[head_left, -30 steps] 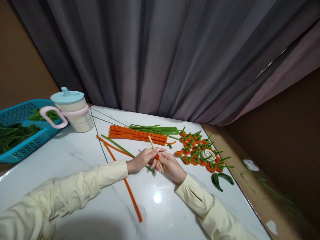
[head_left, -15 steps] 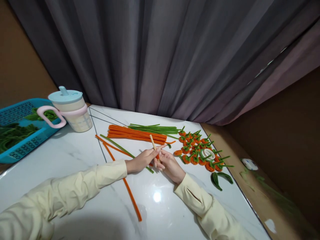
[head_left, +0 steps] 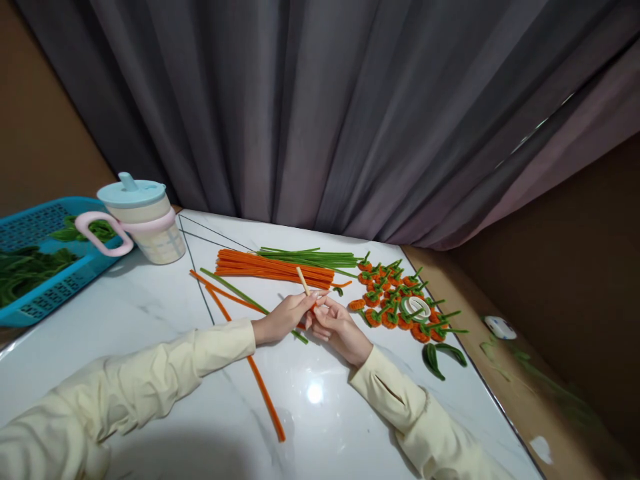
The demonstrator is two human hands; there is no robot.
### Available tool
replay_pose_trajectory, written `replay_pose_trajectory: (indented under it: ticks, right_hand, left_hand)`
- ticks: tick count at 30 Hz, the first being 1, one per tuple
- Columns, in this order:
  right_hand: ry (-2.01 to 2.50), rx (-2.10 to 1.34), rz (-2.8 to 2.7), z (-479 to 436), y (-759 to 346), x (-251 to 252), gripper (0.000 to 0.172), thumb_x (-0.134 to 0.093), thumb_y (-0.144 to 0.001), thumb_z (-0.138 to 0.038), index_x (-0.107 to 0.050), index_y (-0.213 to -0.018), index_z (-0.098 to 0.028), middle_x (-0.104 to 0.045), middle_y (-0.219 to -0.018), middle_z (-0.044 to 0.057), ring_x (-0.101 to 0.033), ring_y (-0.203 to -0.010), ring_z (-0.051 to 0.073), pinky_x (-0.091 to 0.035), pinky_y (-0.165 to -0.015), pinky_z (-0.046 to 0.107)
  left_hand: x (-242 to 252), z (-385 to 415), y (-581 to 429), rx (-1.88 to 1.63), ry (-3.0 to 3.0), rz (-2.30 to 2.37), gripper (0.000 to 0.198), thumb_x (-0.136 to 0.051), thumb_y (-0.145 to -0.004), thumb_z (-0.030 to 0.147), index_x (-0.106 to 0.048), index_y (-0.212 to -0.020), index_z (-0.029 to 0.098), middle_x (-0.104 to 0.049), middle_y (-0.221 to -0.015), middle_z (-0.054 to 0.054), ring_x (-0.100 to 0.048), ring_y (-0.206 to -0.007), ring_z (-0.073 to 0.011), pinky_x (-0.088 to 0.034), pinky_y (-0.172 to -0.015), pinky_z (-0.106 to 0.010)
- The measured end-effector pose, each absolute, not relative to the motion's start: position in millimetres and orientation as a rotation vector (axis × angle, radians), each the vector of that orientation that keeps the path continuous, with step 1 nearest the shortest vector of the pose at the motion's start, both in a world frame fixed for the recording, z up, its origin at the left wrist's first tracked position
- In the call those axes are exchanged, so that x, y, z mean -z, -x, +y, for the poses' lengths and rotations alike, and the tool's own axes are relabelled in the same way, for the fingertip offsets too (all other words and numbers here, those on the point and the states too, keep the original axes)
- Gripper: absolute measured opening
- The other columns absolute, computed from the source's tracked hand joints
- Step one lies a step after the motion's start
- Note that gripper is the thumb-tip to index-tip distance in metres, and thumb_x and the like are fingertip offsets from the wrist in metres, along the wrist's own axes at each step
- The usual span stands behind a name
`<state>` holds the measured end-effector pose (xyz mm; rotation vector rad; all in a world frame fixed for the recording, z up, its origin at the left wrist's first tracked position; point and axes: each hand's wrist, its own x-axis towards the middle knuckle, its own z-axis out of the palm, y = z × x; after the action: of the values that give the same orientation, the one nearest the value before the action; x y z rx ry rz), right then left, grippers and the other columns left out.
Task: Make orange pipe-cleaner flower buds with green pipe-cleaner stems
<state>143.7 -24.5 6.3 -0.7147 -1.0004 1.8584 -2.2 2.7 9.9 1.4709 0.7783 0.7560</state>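
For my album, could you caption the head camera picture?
Left hand and right hand meet at a thin stick, near orange strips, green strips and small orange ornaments.

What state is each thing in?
Left hand: closed on wooden stick
Right hand: closed on orange piece
Wooden stick: tilted, lower end hidden
Orange strips: mostly piled
Green strips: mostly piled
Cup: upright, lid on
Blue basket: open, holding greens
Orange ornaments: clustered
White ring: amid ornaments
Curtain: hanging
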Motion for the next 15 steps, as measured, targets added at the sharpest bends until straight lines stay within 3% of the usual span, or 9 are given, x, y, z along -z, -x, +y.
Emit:
replay_pose_trajectory:
  ticks: [9,15]
  right_hand:
    - [0.774,-1.837,-1.029,-21.8,-143.7,-4.6,0.024,-0.076,-0.071,-0.027,-0.059,-0.082,-0.013,-0.070,-0.072,0.003,-0.049,-0.045,0.005,-0.037,-0.046,0.019]
    - [0.803,-1.829,-1.030,-20.6,-143.8,-1.0,0.026,-0.077,-0.070,-0.030,-0.063,-0.084,-0.013,-0.071,-0.071,0.004,-0.056,-0.046,0.007,-0.043,-0.046,0.020]
  left_hand:
    - [-4.5,3.2,4.7,-0.821,-1.425,0.779,0.061,-0.036,-0.090,0.054,-0.049,-0.130,0.008,-0.049,-0.050,0.003,-0.042,-0.045,-0.0105,-0.033,-0.046,-0.021]
    - [-5.7,2.4,3.0,-0.818,-1.367,0.725,0.065,-0.036,-0.090,0.055,-0.047,-0.129,0.005,-0.052,-0.048,0.002,-0.050,-0.042,-0.0116,-0.032,-0.042,-0.020]
